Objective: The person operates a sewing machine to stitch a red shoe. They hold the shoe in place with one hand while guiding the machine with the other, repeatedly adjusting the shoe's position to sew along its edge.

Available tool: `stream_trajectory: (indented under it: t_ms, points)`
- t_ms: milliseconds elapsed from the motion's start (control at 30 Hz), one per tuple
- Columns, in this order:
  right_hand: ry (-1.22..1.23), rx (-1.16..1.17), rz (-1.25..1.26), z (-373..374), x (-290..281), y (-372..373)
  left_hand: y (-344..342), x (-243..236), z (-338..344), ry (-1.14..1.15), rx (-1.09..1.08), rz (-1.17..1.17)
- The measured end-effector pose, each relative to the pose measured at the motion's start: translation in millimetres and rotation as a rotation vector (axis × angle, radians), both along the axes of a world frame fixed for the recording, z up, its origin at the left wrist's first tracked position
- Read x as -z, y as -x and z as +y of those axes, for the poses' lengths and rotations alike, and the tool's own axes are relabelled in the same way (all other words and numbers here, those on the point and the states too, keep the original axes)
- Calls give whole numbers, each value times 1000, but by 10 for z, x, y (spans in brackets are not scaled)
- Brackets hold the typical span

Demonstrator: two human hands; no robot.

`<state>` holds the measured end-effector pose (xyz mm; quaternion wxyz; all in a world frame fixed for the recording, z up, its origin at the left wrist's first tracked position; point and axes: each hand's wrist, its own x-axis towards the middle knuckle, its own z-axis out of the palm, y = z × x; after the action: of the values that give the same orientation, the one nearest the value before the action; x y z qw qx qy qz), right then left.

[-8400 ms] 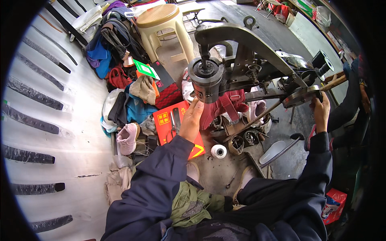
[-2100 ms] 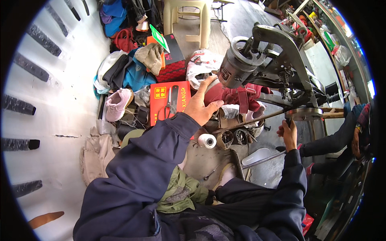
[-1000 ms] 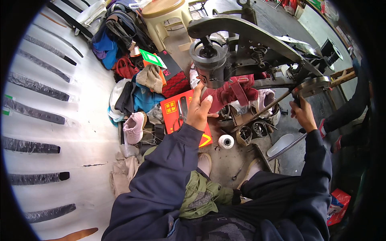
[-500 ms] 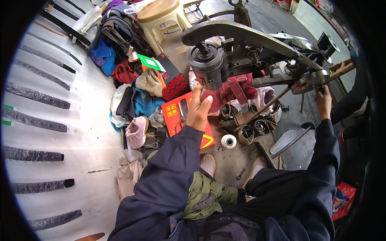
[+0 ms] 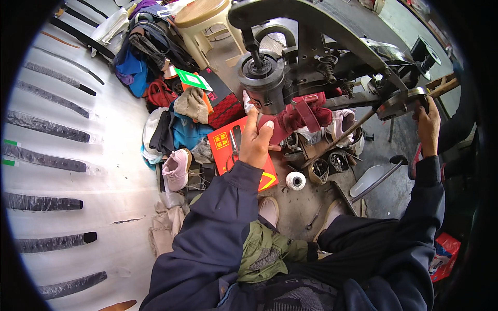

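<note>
A black metal shoe-repair sewing machine (image 5: pixel 311 23) stands in front of me, its round head (image 5: pixel 262 78) toward the left. My left hand (image 5: pixel 255 142) is closed on a dark red strapped shoe (image 5: pixel 306 116), thumb on top, just under the head. The machine's head hides part of the shoe and the needle point. At the machine's right, my right hand (image 5: pixel 429 127) is closed around the rim of the handwheel (image 5: pixel 400 105); some of its fingers lie behind the wheel.
A white thread spool (image 5: pixel 295 181), a red box (image 5: pixel 220 147) and pink sneaker (image 5: pixel 176 170) lie below the machine. Piled clothes (image 5: pixel 140 57) and a cream stool (image 5: pixel 207 20) are at far left. Plastic-wrapped dark strips (image 5: pixel 46 166) line a white sheet. A pale insole (image 5: pixel 367 181) lies right.
My right hand has moved up and slightly right with the turning handwheel. The machine's upper arm has risen at its left end, exposing more of the rod above the head. My left hand stays nearly still.
</note>
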<state>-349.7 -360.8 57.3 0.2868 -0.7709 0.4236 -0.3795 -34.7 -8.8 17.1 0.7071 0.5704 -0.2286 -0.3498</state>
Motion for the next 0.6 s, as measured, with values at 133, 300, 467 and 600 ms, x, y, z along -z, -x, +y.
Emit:
stream_trajectory:
  t_ms: [133,300,467,600]
  points:
    - [-59,99,74,-501,510,306,-32,44,-5,-13,6,-4]
    - [-484,-28,193,-128,1078,92,-57,58,7,-64,36,-51]
    - [-481,-316,163,571,486,-298,-25,-15,-7,-77,19,-14]
    - [-175,-203,-43,353,-57,-182,1,-91,-23,-46,-19,48]
